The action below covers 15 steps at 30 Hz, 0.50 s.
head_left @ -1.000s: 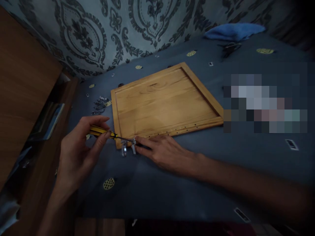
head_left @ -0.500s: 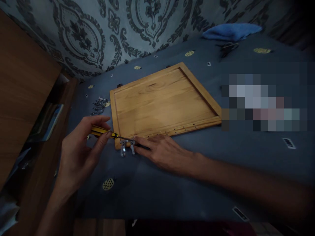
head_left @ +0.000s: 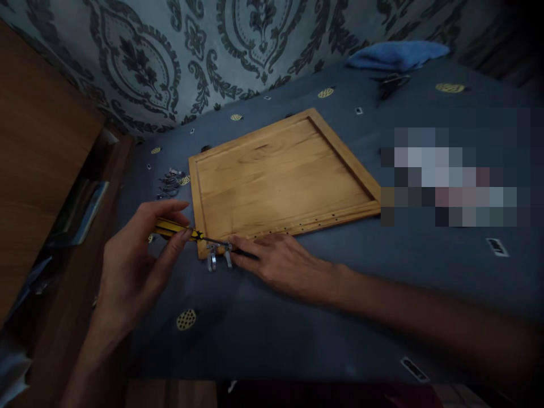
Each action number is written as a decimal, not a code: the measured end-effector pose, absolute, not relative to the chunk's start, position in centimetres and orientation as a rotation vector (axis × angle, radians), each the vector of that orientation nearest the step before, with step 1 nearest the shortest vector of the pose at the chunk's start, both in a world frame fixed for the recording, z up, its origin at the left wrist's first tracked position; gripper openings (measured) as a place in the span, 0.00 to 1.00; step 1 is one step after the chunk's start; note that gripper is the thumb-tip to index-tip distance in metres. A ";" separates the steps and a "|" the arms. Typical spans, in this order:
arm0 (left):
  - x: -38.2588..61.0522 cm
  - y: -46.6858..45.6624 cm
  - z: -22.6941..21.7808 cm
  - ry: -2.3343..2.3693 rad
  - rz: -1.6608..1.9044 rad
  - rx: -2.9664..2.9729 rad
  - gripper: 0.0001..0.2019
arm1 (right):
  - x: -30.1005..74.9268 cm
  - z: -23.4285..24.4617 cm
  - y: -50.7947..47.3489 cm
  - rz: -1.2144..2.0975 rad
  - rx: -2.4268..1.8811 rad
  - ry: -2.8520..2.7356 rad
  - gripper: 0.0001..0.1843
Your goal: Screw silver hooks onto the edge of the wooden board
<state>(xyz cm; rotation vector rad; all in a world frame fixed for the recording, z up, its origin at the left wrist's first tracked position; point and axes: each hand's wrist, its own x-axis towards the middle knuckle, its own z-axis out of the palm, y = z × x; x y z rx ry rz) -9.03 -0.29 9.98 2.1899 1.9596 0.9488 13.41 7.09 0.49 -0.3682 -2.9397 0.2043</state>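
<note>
My left hand (head_left: 140, 260) is closed around the yellow and black handle of a screwdriver (head_left: 174, 228). The shaft points right, and its tip meets a small silver metal bracket (head_left: 228, 256) beside my right fingertips. My right hand (head_left: 284, 260) pinches at this bracket along the near edge of a framed wooden panel (head_left: 276, 175); the fingers partly hide the contact. A second silver bracket (head_left: 212, 258) hangs at the panel's near left corner. A row of small dark holes runs along the panel's near rail.
More metal pieces (head_left: 170, 182) lie in a pile left of the panel on the dark blue patterned cloth (head_left: 272, 334). A blue cloth (head_left: 399, 55) and a dark object (head_left: 391, 84) lie at the back right. A wooden cabinet (head_left: 42, 113) stands at left.
</note>
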 end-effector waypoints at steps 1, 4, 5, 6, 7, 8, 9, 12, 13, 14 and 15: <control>-9.0 -0.3 10.0 1.967 0.946 2.184 0.13 | 13.4 0.5 7.1 0.205 -0.369 -2.944 0.22; -9.1 -0.3 9.9 1.987 0.936 2.169 0.14 | 13.4 0.6 7.1 0.228 -0.370 -2.935 0.24; -9.1 -0.3 9.9 1.989 0.932 2.168 0.14 | 13.4 0.6 7.1 0.238 -0.370 -2.933 0.24; -9.1 -0.3 9.9 1.987 0.928 2.167 0.15 | 13.4 0.6 7.1 0.248 -0.371 -2.934 0.24; -9.1 -0.3 9.9 1.985 0.930 2.166 0.15 | 13.4 0.6 7.1 0.257 -0.368 -2.935 0.23; -9.1 -0.3 9.9 1.986 0.932 2.163 0.15 | 13.4 0.6 7.1 0.261 -0.367 -2.936 0.23; -9.1 -0.3 10.0 1.988 0.938 2.159 0.15 | 13.4 0.6 7.1 0.261 -0.366 -2.935 0.23; -9.1 -0.3 10.0 2.000 0.965 2.150 0.15 | 13.4 0.6 7.1 0.238 -0.371 -2.937 0.24; -9.1 -0.3 10.1 2.001 0.973 2.151 0.16 | 13.4 0.7 7.1 0.232 -0.376 -2.942 0.24; -9.1 -0.3 10.1 2.002 0.973 2.151 0.16 | 13.4 0.7 7.1 0.232 -0.378 -2.950 0.24; -9.1 -0.3 10.1 2.001 0.973 2.149 0.16 | 13.4 0.8 7.1 0.237 -0.381 -2.958 0.24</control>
